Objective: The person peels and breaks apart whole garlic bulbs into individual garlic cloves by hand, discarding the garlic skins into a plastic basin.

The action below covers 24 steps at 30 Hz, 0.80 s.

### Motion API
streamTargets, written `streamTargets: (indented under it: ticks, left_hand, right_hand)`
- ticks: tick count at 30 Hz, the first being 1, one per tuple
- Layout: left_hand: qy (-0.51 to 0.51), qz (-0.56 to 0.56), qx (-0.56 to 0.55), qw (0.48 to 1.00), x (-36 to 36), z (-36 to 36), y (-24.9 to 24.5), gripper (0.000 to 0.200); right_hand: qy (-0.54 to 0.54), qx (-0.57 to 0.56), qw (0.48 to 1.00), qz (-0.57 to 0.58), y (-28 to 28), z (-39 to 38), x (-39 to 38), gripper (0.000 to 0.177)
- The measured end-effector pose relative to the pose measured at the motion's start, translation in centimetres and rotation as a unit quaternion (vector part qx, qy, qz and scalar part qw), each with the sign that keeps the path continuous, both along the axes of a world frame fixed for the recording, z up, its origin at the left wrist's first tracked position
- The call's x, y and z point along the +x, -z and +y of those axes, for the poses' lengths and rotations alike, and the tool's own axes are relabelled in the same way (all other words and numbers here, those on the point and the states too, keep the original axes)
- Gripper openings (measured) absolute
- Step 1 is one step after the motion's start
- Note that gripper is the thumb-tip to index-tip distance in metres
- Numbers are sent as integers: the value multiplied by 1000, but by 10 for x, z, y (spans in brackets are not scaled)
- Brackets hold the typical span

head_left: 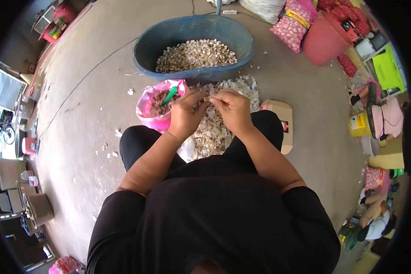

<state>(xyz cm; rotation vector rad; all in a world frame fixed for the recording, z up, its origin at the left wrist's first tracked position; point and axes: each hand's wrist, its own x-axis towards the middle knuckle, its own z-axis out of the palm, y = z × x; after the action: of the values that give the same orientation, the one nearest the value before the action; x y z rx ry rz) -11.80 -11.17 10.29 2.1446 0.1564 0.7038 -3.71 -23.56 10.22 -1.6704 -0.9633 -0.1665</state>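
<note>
My left hand [186,114] and my right hand [234,109] meet in front of me, fingertips pinched together on a small pale garlic clove [207,98], mostly covered by the fingers. A ring shows on the left hand. Just left of that hand stands an open pink bag [144,109] of reddish-brown bits, with a green-handled tool [170,96] stuck in it; its lower end is hidden. Beneath both hands, papery garlic skins [210,137] lie in a heap between my knees. Beyond them sits a blue tub [146,41] with many garlic cloves [196,54] inside.
A flattened cardboard piece [285,121] lies by my right knee. Farther right are a mesh sack of garlic [291,27], a red bucket [324,39], a yellow bucket [358,123] and other seated people. A cable [84,75] crosses the floor; a woven basket [39,210] stands left.
</note>
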Motion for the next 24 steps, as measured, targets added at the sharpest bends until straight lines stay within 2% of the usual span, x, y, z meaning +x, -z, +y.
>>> streamTargets:
  ticks: [3, 4, 5, 7, 9, 10, 11, 12, 13, 16, 17, 18, 19, 21, 22, 24]
  left_hand:
    - [-24, 29, 30, 999, -1, 10, 9, 18]
    - [-29, 26, 31, 999, 2, 16, 16, 18]
    - [-32, 22, 32, 999, 5, 23, 21, 19]
    - [-48, 105, -12, 993, 10, 40, 27, 19]
    - [-29, 189, -87, 978, 18, 57, 29, 21]
    - [-13, 196, -66, 978, 22, 60, 28, 25]
    - [15, 218, -50, 975, 27, 62, 26, 26]
    - [44, 239, -33, 969, 32, 64, 23, 27]
    - [73, 260, -16, 963, 37, 67, 23, 28]
    - [76, 268, -107, 954, 55, 82, 34, 30]
    - [69, 276, -138, 949, 59, 88, 38, 31]
    - [85, 274, -287, 914, 63, 93, 42, 28]
    - [97, 264, -429, 858, 67, 99, 45, 26]
    - [115, 221, -678, 692, 72, 110, 51, 24]
    - [160, 203, -716, 648, 75, 116, 55, 23]
    - [114, 180, -695, 687, 75, 115, 51, 23]
  right_hand:
    - [12, -70, 994, -88, 8, 10, 6, 7]
    - [22, -78, 993, -88, 13, 14, 8, 14]
    - [45, -87, 995, 9, 15, 17, 12, 14]
    - [91, -108, 968, 207, 21, 19, 19, 16]
    - [25, -81, 908, 410, 23, 31, 29, 18]
    - [-5, -67, 860, 505, 23, 37, 34, 20]
    - [-34, -51, 802, 594, 23, 41, 39, 23]
    - [-110, -34, 723, 681, 25, 44, 43, 24]
    - [-149, -46, 706, 691, 35, 48, 49, 23]
    - [-236, -83, 649, 719, 76, 65, 83, 22]
    - [-213, -34, 666, 714, 79, 76, 103, 24]
    - [-190, 14, 682, 706, 75, 89, 124, 26]
    - [-167, 61, 697, 695, 68, 99, 140, 28]
    - [0, 156, 726, 669, 40, 111, 155, 36]
    - [2, 102, 780, 618, 46, 111, 157, 38]
    - [-74, -104, 876, 466, 45, 105, 130, 33]
